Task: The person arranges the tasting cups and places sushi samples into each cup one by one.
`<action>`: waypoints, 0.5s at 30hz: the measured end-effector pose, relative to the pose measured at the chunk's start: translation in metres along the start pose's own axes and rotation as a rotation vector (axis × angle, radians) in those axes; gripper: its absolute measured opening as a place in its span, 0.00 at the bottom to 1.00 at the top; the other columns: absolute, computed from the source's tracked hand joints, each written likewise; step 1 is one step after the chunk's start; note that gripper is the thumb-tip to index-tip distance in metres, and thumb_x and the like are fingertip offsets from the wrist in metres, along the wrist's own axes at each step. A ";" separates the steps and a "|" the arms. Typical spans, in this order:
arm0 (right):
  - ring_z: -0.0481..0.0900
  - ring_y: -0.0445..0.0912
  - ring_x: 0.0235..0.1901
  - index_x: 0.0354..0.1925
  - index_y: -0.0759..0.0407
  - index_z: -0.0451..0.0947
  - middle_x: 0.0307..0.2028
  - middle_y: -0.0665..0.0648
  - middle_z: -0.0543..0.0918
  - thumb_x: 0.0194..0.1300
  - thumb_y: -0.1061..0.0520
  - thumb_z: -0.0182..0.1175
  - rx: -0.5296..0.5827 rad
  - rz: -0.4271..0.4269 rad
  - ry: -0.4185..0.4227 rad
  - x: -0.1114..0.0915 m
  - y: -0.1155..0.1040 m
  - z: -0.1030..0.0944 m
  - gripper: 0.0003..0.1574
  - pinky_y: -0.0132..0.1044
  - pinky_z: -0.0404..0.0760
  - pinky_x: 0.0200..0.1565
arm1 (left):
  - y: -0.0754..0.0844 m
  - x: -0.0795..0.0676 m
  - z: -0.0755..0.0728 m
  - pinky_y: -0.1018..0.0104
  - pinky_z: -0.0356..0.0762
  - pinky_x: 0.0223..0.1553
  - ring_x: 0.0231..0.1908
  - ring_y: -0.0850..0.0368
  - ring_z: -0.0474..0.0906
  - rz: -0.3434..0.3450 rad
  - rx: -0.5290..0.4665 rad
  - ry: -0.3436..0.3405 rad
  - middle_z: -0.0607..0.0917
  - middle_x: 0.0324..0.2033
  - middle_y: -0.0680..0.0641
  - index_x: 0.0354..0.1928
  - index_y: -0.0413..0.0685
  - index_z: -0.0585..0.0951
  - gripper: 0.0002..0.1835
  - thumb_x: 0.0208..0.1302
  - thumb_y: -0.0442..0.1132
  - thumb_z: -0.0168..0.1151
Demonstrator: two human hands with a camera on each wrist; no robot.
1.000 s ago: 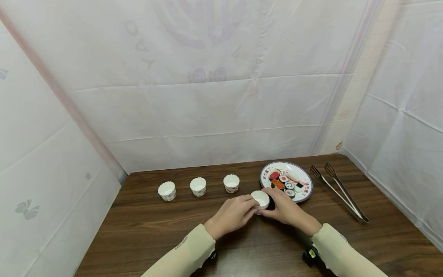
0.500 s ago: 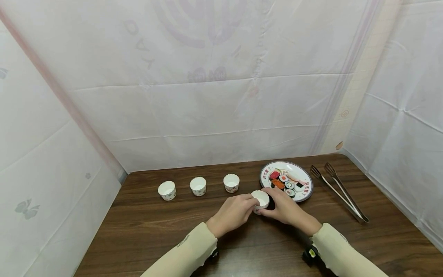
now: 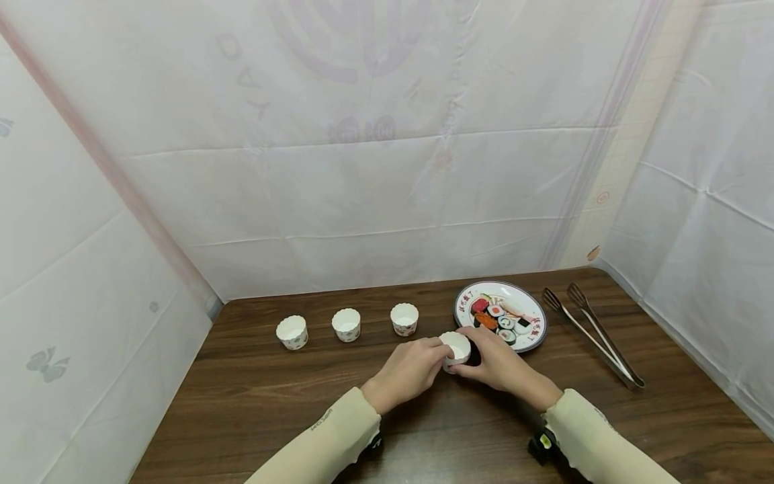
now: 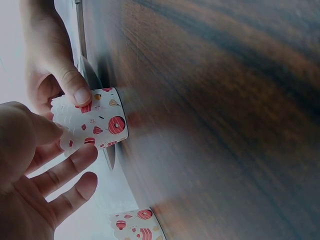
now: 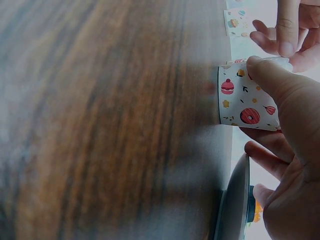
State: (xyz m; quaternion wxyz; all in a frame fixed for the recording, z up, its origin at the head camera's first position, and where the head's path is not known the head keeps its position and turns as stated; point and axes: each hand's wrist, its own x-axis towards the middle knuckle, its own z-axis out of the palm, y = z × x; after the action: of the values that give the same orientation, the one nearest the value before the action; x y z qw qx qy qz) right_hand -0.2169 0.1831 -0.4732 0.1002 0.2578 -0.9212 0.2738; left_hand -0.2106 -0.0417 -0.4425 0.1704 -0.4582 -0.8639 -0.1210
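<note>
Both hands are at one white paper baking cup (image 3: pixel 457 345) with a scalloped rim, just in front of the plate. Red and yellow sweets printed on its side show in the left wrist view. My right hand (image 3: pixel 498 359) grips the cup from the right, thumb on the near side and fingers round the far side. At the left side of the rim, my left hand (image 3: pixel 408 370) pinches the wall; in the left wrist view its thumb (image 4: pixel 47 127) lies over the scalloped edge and the other fingers are spread. The cup's base is right at the wooden tabletop.
Three more paper cups stand in a row to the left: one (image 3: pixel 292 333), another (image 3: pixel 347 326) and a third (image 3: pixel 404 320). A plate (image 3: pixel 532 341) bearing several sushi pieces (image 3: pixel 486 321) is behind the right hand. Metal tongs (image 3: pixel 605 341) lie at the right.
My left hand has shifted slightly at the cup's rim, and its thumb is now hidden in the head view. The right hand and the cup stay almost still.
</note>
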 end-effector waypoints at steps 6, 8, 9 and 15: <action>0.81 0.49 0.49 0.58 0.57 0.78 0.50 0.55 0.83 0.56 0.43 0.79 -0.004 -0.007 0.009 0.000 0.000 0.000 0.37 0.51 0.80 0.50 | 0.000 0.000 0.000 0.72 0.80 0.35 0.36 0.63 0.83 0.004 0.007 0.002 0.86 0.39 0.55 0.45 0.52 0.86 0.07 0.69 0.33 0.66; 0.81 0.50 0.50 0.59 0.58 0.78 0.50 0.56 0.84 0.56 0.43 0.78 -0.007 -0.011 0.012 0.001 0.001 0.000 0.38 0.52 0.80 0.51 | -0.001 0.000 0.000 0.72 0.80 0.35 0.36 0.63 0.83 0.007 0.002 0.003 0.86 0.39 0.55 0.45 0.52 0.86 0.07 0.69 0.33 0.66; 0.81 0.50 0.50 0.59 0.58 0.78 0.50 0.56 0.84 0.56 0.43 0.78 -0.008 -0.014 0.013 0.001 0.001 0.000 0.38 0.52 0.81 0.51 | -0.001 0.000 0.000 0.72 0.81 0.36 0.37 0.63 0.83 0.008 0.000 0.003 0.86 0.39 0.55 0.45 0.52 0.86 0.07 0.69 0.33 0.66; 0.81 0.49 0.49 0.59 0.58 0.78 0.50 0.55 0.84 0.56 0.44 0.79 -0.004 -0.018 0.011 0.001 0.001 0.000 0.38 0.51 0.81 0.50 | -0.002 0.000 -0.001 0.70 0.81 0.38 0.38 0.61 0.83 0.016 0.000 0.011 0.87 0.39 0.55 0.45 0.52 0.87 0.07 0.69 0.33 0.66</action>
State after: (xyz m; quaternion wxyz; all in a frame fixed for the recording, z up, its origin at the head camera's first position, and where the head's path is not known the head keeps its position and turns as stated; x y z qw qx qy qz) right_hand -0.2177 0.1831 -0.4736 0.1085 0.2643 -0.9188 0.2724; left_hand -0.2118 -0.0428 -0.4419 0.1762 -0.4643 -0.8594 -0.1220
